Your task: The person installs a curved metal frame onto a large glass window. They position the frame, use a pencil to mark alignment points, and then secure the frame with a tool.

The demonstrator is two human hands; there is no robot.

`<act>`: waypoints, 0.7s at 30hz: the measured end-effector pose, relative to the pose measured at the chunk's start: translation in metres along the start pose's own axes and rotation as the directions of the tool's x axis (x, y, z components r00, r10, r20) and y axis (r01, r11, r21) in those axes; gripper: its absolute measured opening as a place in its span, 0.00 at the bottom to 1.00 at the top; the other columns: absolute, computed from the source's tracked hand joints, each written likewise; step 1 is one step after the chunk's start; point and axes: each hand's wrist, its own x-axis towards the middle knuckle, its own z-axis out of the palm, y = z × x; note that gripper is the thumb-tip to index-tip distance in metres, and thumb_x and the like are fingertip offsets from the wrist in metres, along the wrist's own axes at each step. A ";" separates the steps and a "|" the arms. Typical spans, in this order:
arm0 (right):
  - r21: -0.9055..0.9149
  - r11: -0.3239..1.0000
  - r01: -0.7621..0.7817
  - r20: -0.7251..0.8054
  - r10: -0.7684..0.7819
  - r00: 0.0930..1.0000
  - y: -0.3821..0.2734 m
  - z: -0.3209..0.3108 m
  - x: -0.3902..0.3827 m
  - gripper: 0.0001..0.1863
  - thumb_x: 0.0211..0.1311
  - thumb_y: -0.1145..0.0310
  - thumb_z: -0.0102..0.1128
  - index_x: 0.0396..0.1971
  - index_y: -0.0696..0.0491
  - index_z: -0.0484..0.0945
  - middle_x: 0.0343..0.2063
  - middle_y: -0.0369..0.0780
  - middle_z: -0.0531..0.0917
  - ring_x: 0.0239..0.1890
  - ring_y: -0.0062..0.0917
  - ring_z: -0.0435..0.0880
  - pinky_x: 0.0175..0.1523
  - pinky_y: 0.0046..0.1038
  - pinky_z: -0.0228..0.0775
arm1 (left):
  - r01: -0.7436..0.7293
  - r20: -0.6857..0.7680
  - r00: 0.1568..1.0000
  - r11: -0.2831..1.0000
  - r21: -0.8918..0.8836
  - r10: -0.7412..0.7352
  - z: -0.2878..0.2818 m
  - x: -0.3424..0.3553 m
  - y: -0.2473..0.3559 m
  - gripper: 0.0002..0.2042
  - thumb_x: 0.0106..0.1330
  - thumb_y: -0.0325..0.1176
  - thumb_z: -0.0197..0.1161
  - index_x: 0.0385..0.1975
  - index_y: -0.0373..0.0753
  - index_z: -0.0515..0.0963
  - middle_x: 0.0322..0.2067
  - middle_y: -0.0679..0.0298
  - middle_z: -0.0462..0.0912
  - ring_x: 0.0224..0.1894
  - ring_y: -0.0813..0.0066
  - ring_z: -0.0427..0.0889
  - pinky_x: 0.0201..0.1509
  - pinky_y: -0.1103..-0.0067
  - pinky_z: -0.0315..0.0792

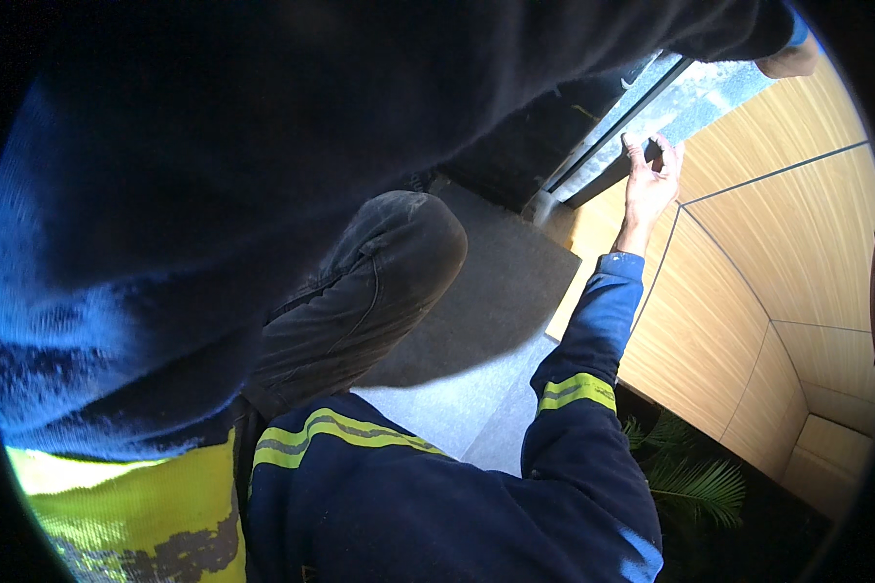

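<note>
The mottled pale strip (695,102) lies at the upper right of the frame, between a thin dark bar (614,129) and wood-grain panels (729,311). The two hands are apart. The right hand (648,189) has thumb and fingers curled at the strip's dark lower edge (601,182); whether they pinch it cannot be told. The left hand (789,64) is at the strip's far end, its fingers out of sight, its hold unclear. The step seems to be edge work along this strip; the next move probably calls for careful fingertip control. Grey floor (437,413), partly shadowed, fills the centre; a fronded plant (695,488) stands lower right.
</note>
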 end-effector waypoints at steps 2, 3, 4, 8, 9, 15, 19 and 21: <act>0.020 1.000 0.010 0.007 -0.010 1.000 0.002 0.004 0.002 0.23 0.52 0.61 0.86 0.47 0.53 0.89 0.61 0.54 0.83 0.73 0.41 0.73 0.72 0.38 0.68 | 0.010 0.002 1.000 1.000 0.004 -0.010 0.002 -0.001 0.001 0.28 0.57 0.33 0.65 0.53 0.17 0.69 0.41 0.37 0.80 0.45 0.44 0.82 0.54 0.62 0.76; 0.035 0.999 0.023 0.004 -0.023 1.000 0.004 0.005 0.003 0.23 0.52 0.61 0.86 0.47 0.53 0.89 0.60 0.53 0.84 0.72 0.41 0.74 0.71 0.38 0.68 | 0.011 0.003 1.000 1.000 0.002 -0.011 0.003 -0.001 0.001 0.28 0.57 0.33 0.65 0.53 0.17 0.69 0.41 0.37 0.80 0.45 0.44 0.82 0.54 0.62 0.76; 0.050 0.998 0.037 -0.001 -0.037 0.999 0.005 0.004 0.002 0.23 0.52 0.61 0.86 0.47 0.53 0.89 0.59 0.53 0.84 0.72 0.40 0.74 0.71 0.37 0.68 | 0.012 0.000 1.000 1.000 -0.003 -0.012 0.004 -0.001 0.000 0.28 0.57 0.33 0.65 0.54 0.17 0.69 0.41 0.36 0.80 0.45 0.44 0.82 0.54 0.62 0.76; 0.023 0.999 0.025 0.011 -0.025 1.000 0.001 0.004 0.000 0.22 0.53 0.62 0.86 0.46 0.54 0.89 0.56 0.51 0.86 0.71 0.39 0.75 0.70 0.36 0.69 | 0.011 0.006 1.000 1.000 -0.005 -0.011 0.006 -0.004 0.000 0.29 0.57 0.32 0.65 0.55 0.16 0.68 0.42 0.35 0.80 0.46 0.43 0.82 0.55 0.61 0.76; 0.052 0.999 0.015 0.018 -0.016 1.000 0.003 0.004 0.001 0.22 0.53 0.62 0.86 0.46 0.54 0.89 0.56 0.51 0.86 0.71 0.39 0.75 0.70 0.36 0.69 | 0.010 0.008 1.000 1.000 -0.004 -0.010 0.007 -0.001 0.003 0.30 0.57 0.32 0.65 0.55 0.16 0.68 0.42 0.35 0.80 0.46 0.43 0.82 0.55 0.61 0.76; 0.046 0.999 0.027 0.025 -0.028 0.999 0.009 0.002 0.001 0.24 0.52 0.62 0.86 0.48 0.54 0.88 0.63 0.53 0.80 0.70 0.38 0.76 0.69 0.36 0.70 | 0.012 0.004 1.000 1.000 -0.020 -0.012 0.009 -0.001 0.004 0.31 0.57 0.32 0.65 0.56 0.14 0.67 0.43 0.34 0.79 0.47 0.42 0.82 0.57 0.61 0.76; -0.045 0.998 0.036 0.014 -0.035 0.999 0.013 -0.001 -0.004 0.25 0.52 0.62 0.86 0.49 0.54 0.88 0.64 0.53 0.79 0.68 0.38 0.77 0.69 0.35 0.70 | 0.005 0.001 1.000 0.999 -0.039 -0.005 0.009 -0.001 0.011 0.32 0.56 0.32 0.65 0.57 0.14 0.66 0.44 0.33 0.79 0.48 0.41 0.82 0.58 0.60 0.76; -0.035 0.996 0.081 -0.022 -0.082 0.996 0.004 0.006 -0.001 0.23 0.52 0.61 0.86 0.45 0.55 0.88 0.53 0.49 0.85 0.66 0.37 0.79 0.67 0.36 0.71 | 0.009 -0.001 1.000 1.000 -0.023 -0.009 0.007 -0.001 0.006 0.33 0.56 0.32 0.66 0.58 0.13 0.66 0.44 0.33 0.79 0.48 0.41 0.82 0.58 0.60 0.76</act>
